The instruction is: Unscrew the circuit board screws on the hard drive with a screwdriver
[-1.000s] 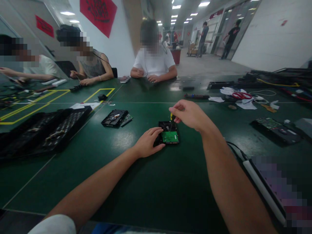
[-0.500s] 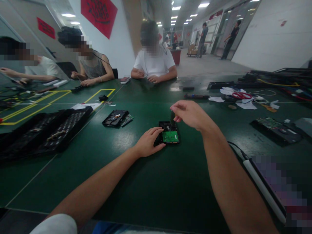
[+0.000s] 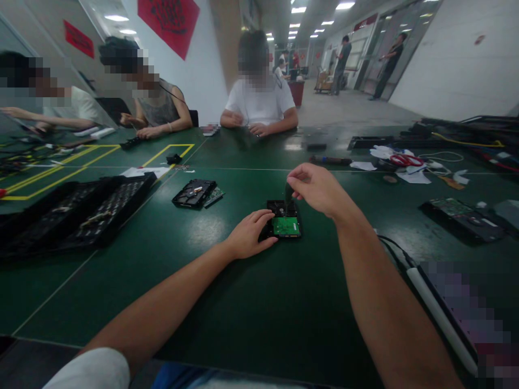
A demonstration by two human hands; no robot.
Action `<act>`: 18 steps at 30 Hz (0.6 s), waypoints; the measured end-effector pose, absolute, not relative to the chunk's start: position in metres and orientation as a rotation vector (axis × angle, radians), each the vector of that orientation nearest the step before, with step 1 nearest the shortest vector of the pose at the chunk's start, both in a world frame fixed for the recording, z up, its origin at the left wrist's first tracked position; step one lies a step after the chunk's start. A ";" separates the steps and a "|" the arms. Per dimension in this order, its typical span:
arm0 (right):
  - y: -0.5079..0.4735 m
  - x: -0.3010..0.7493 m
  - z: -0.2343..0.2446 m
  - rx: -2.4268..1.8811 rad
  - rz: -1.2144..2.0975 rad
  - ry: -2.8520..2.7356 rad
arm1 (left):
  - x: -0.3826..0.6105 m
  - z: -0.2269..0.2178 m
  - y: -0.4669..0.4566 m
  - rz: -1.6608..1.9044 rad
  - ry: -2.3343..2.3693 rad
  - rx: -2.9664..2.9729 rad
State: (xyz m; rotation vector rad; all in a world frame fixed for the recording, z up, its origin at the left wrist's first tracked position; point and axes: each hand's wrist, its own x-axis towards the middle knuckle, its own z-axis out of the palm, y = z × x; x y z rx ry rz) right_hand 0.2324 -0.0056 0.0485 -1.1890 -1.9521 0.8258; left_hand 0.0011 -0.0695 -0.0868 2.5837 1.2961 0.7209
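A hard drive [image 3: 286, 227] lies on the green table with its green circuit board facing up. My left hand [image 3: 252, 234] grips the drive's left side, fingers at the far corner and thumb at the near one. Above the drive, my right hand [image 3: 311, 186] pinches the dark handle of a screwdriver [image 3: 288, 193], held upright. Its shaft points down to the far edge of the circuit board; whether the tip sits in a screw is too small to tell.
Left of the drive lies another hard drive [image 3: 194, 193] with a loose circuit board [image 3: 214, 196]. Black trays [image 3: 109, 210] stand further left. At right are a hard drive [image 3: 462, 220], red-handled scissors [image 3: 406, 161], paper scraps and cables. A person [image 3: 259, 102] sits opposite, others to the left.
The whole view has shifted slightly. Both hands keep their places at the drive, with the screwdriver still upright in my right hand.
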 end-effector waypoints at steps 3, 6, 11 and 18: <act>-0.006 0.235 0.049 -1.178 0.830 -1.961 | 0.001 -0.087 -0.070 0.724 1.298 2.583; -0.007 0.237 0.051 -1.186 0.836 -1.974 | 0.001 -0.086 -0.070 0.722 1.297 2.579; -0.009 0.237 0.053 -1.208 0.848 -1.956 | 0.001 -0.086 -0.070 0.710 1.305 2.582; -0.013 0.236 0.058 -1.198 0.930 -1.922 | 0.001 -0.086 -0.070 0.718 1.298 2.575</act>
